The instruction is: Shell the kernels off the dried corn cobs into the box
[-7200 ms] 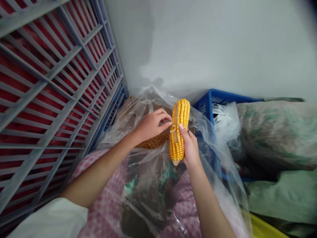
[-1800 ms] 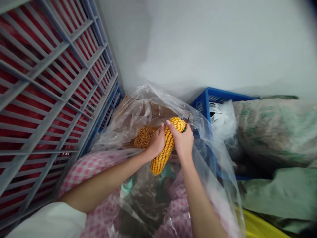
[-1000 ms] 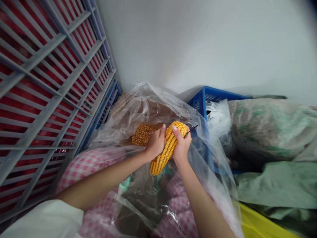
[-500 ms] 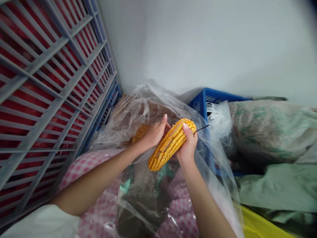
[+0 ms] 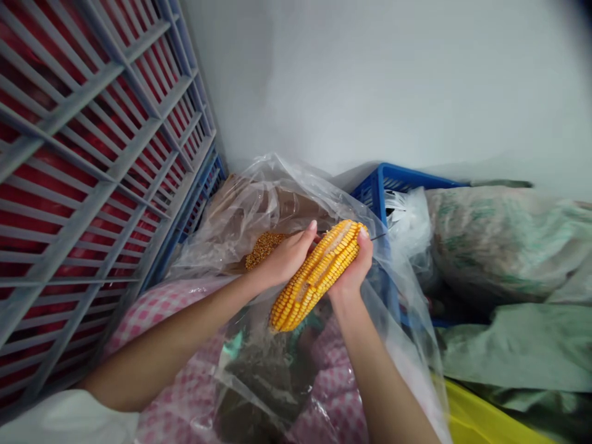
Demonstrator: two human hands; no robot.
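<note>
My right hand [image 5: 354, 271] is wrapped round the upper end of a yellow corn cob [image 5: 317, 274], which slants down to the left and shows a bare strip where kernels are gone. A thin dark spike sticks out of that fist to the right. My left hand [image 5: 287, 256] lies against the cob's left side, thumb raised, fingers curled behind it. Below and behind my hands a small heap of loose kernels [image 5: 261, 246] rests inside a clear plastic bag [image 5: 259, 203] lining a brown box.
Grey slatted crates [image 5: 92, 160] with red contents stand stacked on the left. A blue crate [image 5: 393, 182] with a white bag is behind on the right, green sacks [image 5: 499, 240] beside it, a yellow bin edge [image 5: 481, 413] lower right. Pink checked cloth covers my lap.
The cob has been turned in my hands and tipped flatter, so a stripped row now faces up. My left hand slid from gripping it to resting along its side.
</note>
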